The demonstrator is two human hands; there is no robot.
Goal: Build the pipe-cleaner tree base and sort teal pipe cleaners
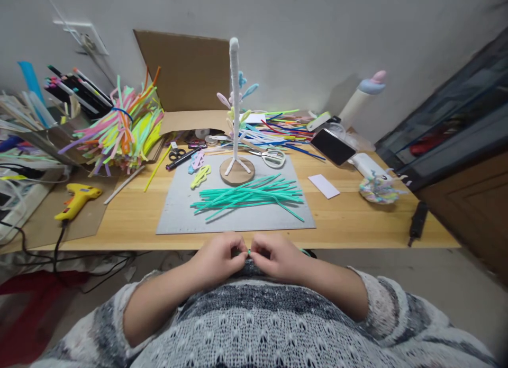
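Observation:
My left hand (224,256) and my right hand (273,256) meet just off the table's front edge, fingertips pinched close together. A bit of green pipe cleaner (249,252) shows between them, and more green peeks out past my right hand. Most of that strand is hidden by the hands. On the grey cutting mat (174,214) in front of them lies a loose pile of green pipe cleaners (250,196). Behind the pile, a white wrapped stem (235,103) stands upright on a round wooden base (228,173). Yellow bent pipe cleaner shapes (201,176) lie left of the base.
White-handled scissors (273,157) rest at the mat's back edge. A yellow glue gun (79,200) with a trailing cord lies left, near a bundle of coloured pipe cleaners (123,124). A phone (333,146), a white card (324,186) and a black tool (418,222) are on the right.

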